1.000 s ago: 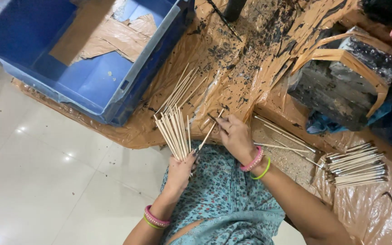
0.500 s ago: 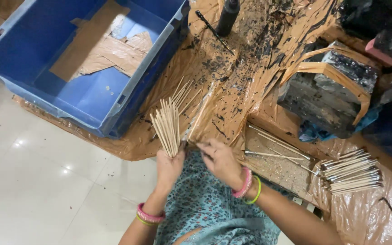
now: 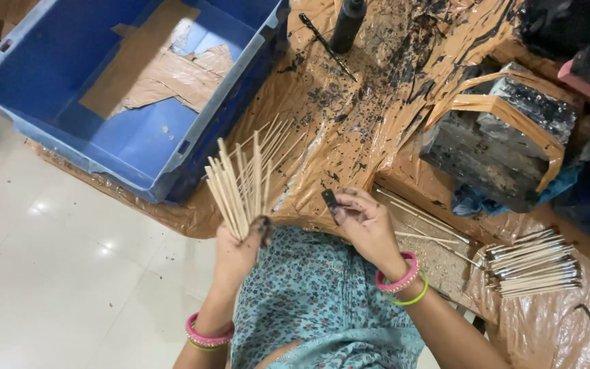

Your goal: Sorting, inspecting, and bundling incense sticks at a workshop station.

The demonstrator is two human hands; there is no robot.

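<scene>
a fanned bundle of thin sticks (image 3: 240,184) is gripped at its lower end by the left hand (image 3: 237,246), just left of the frame's centre, with the fingers closed round it and the tips spread upward toward the blue crate (image 3: 138,147). the thumb of this hand is stained black. the right hand (image 3: 363,222) is held just right of centre, well apart from the bundle; a small dark piece (image 3: 330,199) is pinched between its blackened fingertips. pink bangles (image 3: 207,336) are worn on the left wrist, and pink and green bangles (image 3: 404,281) on the right.

the crate is placed at the upper left, with torn cardboard pieces (image 3: 155,72) lying inside it. the surface (image 3: 336,116) is covered with brown plastic sheet spattered with black. a black bottle (image 3: 347,24) is stood at the top centre, with a thin dark rod (image 3: 328,46) lying just beside it. a dark block wrapped in brown tape (image 3: 496,133) is seen at the upper right. a pile of sticks (image 3: 534,263) is laid at the lower right, and loose sticks (image 3: 425,219) lie between it and the right hand. white floor tiles (image 3: 56,273) fill the lower left.
</scene>
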